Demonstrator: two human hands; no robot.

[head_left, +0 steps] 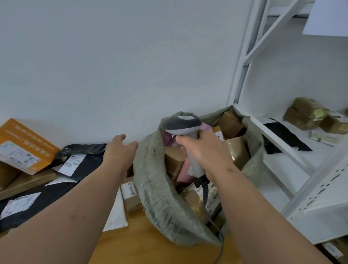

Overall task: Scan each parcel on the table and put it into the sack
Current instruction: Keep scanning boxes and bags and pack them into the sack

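Right hand (202, 150) grips a grey scanner (186, 135) over the grey-green sack (158, 193), packed with brown and pink parcels. Left hand (119, 150), fingers relaxed, reaches above black mailers (31, 200) on the wooden table (144, 244). Beyond: orange box (20, 146), white shelving (290, 146).

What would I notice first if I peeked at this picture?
Probably the grey scanner that the right hand grips in the middle, held over a green sack stuffed with boxes. Next, the left hand reaching with straight fingers toward black parcels and an orange box piled at the left.
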